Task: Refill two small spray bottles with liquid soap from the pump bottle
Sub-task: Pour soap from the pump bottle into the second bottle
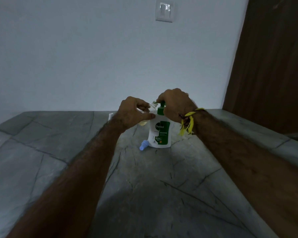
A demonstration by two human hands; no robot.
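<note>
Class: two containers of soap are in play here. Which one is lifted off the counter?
The small clear spray bottle, held tilted in the left hand at the green pump. The white-and-green pump bottle stands on the counter.

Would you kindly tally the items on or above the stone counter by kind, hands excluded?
Pump bottle: 1
Small clear bottle, held in the left hand: 1
Blue spray cap: 1
White object, partly hidden: 1
Total: 4

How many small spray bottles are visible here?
1 for sure: a clear small spray bottle gripped in the left hand, beside the pump bottle. A second may be hidden behind the hands.
</note>
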